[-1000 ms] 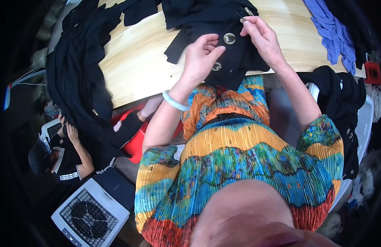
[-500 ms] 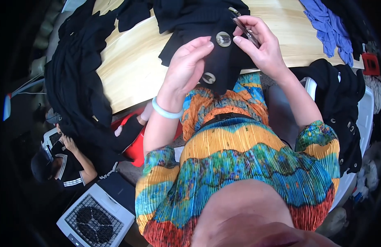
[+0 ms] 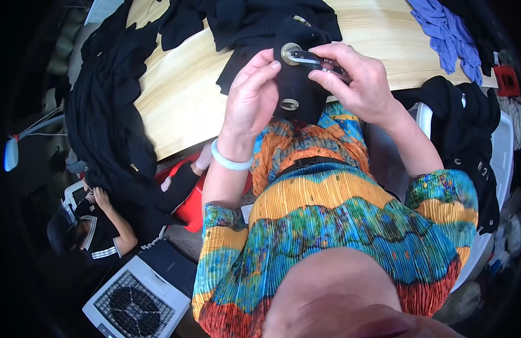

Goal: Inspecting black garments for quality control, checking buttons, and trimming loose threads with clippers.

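Note:
A black knit garment (image 3: 305, 87) with large round buttons hangs over the near edge of the table toward my lap. My left hand (image 3: 251, 93) pinches its edge beside the middle button (image 3: 285, 53), which is pale and shiny. In my right hand (image 3: 356, 79) is a pair of thread snips (image 3: 306, 57), its blades pointing left, with the tips at that button. Whether the tips touch it or a thread, I cannot tell. Another button (image 3: 289, 105) shows lower on the garment, and one more (image 3: 301, 21) lies farther up.
Dark garments (image 3: 105, 112) drape over the left end of the wooden table (image 3: 179, 107). Purple cloth (image 3: 449, 36) lies at far right. A white bin (image 3: 501, 149) with black garments stands at my right. At lower left, a person (image 3: 111, 225) sits near a white-framed fan (image 3: 133, 304).
My right hand has turned and come down a little, bringing the snips from pointing up and away to the button. My left hand stays at the garment's edge, slightly shifted.

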